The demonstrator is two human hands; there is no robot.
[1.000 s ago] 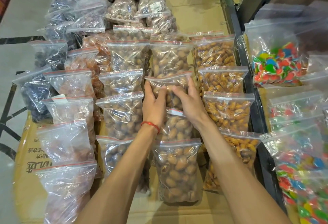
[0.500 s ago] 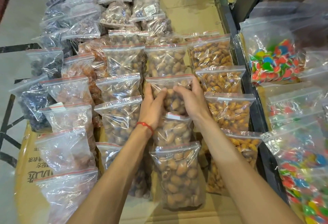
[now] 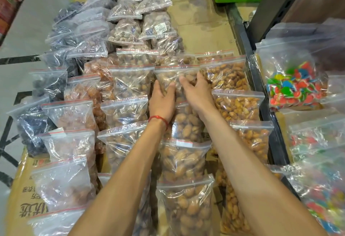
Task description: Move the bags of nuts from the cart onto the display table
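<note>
Near the middle of the cardboard-covered surface (image 3: 24, 196), both your forearms reach straight ahead, palms down. Your left hand (image 3: 162, 103), with a red cord (image 3: 158, 118) at the wrist, and your right hand (image 3: 197, 96) lie side by side, thumbs turned toward each other and fingers stretched fairly straight. Packed bags crowd both flanks: dark fruit bags (image 3: 48, 84) toward the left edge, orange-brown nut bags (image 3: 228, 77) toward the right edge, and candy bags (image 3: 296, 86) beyond the black rail (image 3: 260, 88). The bag of nuts (image 3: 173, 76) lies directly beneath both hands. They press on its lower half, and its red zip strip shows just past your fingertips.
</note>
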